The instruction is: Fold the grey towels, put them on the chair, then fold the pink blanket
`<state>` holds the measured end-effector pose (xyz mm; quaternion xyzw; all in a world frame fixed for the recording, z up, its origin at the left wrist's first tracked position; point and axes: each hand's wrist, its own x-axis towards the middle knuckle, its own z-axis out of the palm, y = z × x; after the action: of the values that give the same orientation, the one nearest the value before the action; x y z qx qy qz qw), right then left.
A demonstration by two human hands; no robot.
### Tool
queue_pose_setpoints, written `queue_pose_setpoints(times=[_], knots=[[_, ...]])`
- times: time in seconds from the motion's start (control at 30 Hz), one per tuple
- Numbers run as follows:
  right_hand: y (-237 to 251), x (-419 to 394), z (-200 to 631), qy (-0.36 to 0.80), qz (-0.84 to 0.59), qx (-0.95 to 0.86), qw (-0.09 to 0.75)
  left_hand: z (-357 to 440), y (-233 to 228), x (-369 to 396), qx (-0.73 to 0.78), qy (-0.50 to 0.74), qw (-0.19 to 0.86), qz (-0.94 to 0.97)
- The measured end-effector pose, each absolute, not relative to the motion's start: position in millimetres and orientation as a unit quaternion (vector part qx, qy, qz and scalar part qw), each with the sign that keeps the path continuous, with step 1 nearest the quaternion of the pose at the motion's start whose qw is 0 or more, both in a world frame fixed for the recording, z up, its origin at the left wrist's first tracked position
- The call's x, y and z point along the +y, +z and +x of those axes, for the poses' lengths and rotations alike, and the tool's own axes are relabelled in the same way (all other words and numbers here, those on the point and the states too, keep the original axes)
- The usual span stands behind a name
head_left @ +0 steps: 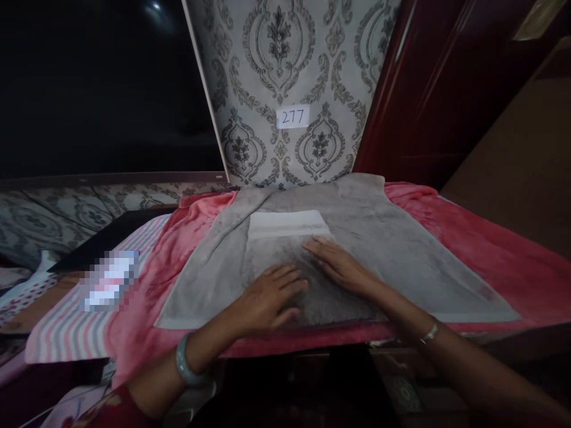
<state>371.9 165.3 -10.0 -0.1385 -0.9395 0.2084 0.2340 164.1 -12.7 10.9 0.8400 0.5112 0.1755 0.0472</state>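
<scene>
Head view: grey towel [379, 249] lies centre frame on pink blanket [491, 255]. Left hand [267, 297] and right hand [341, 264] spread flat on it. Risk: pressing may drag the folded left flap askew; dim light, seemingly.

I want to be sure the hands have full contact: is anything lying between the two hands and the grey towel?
Nothing visible does. The left hand and right hand both lie flat, palms down, directly on the grey towel, which is spread over the pink blanket. Only the towel's pale band lies beyond the fingertips.
</scene>
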Motion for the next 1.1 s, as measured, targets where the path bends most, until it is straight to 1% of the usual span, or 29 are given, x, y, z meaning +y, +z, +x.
queue_pose_setpoints(times=[0.1, 0.2, 0.3, 0.6, 0.77, 0.9, 1.0, 1.1], knots=[[-8, 170, 345, 0.182, -0.074, -0.968, 0.158, 183, -3, -25, 0.501, 0.112, 0.037, 0.857], [-12, 181, 323, 0.166, -0.029, -0.983, 0.077, 187, -19, -33, 0.511, 0.09, 0.012, 0.855], [-18, 200, 305, 0.142, -0.017, -0.989, 0.039, 187, -27, -35, 0.516, 0.078, 0.001, 0.853], [-32, 280, 261, 0.082, -0.15, -0.984, 0.058, 184, -30, -35, 0.508, 0.099, 0.0, 0.856], [-37, 302, 251, 0.083, -0.211, -0.972, 0.06, 185, -32, -35, 0.511, 0.109, -0.005, 0.853], [-31, 299, 251, 0.094, -0.23, -0.967, 0.052, 185, -32, -34, 0.515, 0.107, -0.001, 0.851], [-24, 278, 252, 0.115, -0.247, -0.961, 0.05, 184, -31, -35, 0.512, 0.122, 0.007, 0.85], [-24, 238, 258, 0.112, -0.192, -0.973, 0.064, 181, -30, -42, 0.524, 0.149, 0.011, 0.838]])
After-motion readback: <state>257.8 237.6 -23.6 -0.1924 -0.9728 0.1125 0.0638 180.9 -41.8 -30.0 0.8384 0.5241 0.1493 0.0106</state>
